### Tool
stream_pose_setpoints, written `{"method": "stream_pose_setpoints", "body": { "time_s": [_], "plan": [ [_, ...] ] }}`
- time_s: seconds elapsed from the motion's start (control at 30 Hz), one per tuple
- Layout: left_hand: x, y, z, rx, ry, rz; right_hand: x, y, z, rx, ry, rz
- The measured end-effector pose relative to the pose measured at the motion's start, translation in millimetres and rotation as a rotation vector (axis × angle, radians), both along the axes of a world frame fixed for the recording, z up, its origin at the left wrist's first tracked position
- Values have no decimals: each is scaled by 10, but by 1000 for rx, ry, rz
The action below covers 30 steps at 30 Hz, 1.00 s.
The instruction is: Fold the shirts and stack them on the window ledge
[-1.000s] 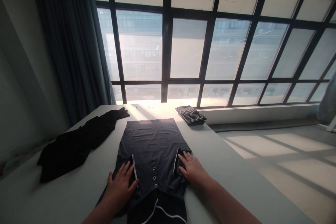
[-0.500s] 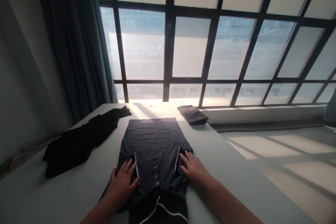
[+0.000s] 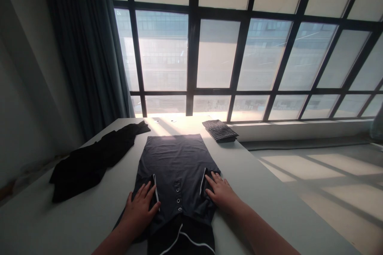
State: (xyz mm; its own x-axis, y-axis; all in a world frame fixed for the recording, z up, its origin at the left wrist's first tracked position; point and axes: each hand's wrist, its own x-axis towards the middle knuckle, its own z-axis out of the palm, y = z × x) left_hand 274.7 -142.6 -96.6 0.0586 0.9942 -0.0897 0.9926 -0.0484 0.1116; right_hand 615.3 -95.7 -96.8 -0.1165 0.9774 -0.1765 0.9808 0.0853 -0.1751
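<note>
A dark polo shirt (image 3: 176, 155) lies front up on the white table, its collar end towards me and its hem towards the window. Its collar (image 3: 182, 239) has white piping, and a short row of buttons runs up from it. Both sleeves are turned inward over the body, their white-edged cuffs showing. My left hand (image 3: 140, 209) lies flat on the left sleeve, fingers spread. On the other side, my right hand (image 3: 220, 192) rests on the right sleeve (image 3: 203, 183), fingers also spread. Neither hand grips the cloth.
A crumpled black garment (image 3: 95, 159) lies along the table's left side. At the far right corner is a folded striped garment (image 3: 220, 130). The table (image 3: 257, 195) ends at a slanting right edge, with the floor beyond. A dark curtain (image 3: 80, 48) and large windows stand behind.
</note>
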Motion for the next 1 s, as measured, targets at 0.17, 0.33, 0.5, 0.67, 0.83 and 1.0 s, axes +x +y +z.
{"method": "stream_pose_setpoints", "body": {
  "time_s": [0.17,0.33,0.5,0.67,0.83,1.0],
  "plan": [
    [-3,-4,2,9,-14,-4,7,6,-18,5,-6,8],
    [4,-10,12,11,-9,-4,26,15,-37,17,12,19],
    [-2,-5,10,8,-13,-6,37,22,-65,21,20,22],
    [10,-19,45,-17,14,-1,32,17,-56,19,11,21],
    [20,-14,57,-25,12,1,25,7,-25,14,11,22],
    [4,-9,17,-5,-7,1,29,5,-21,11,19,19]
  ]
}}
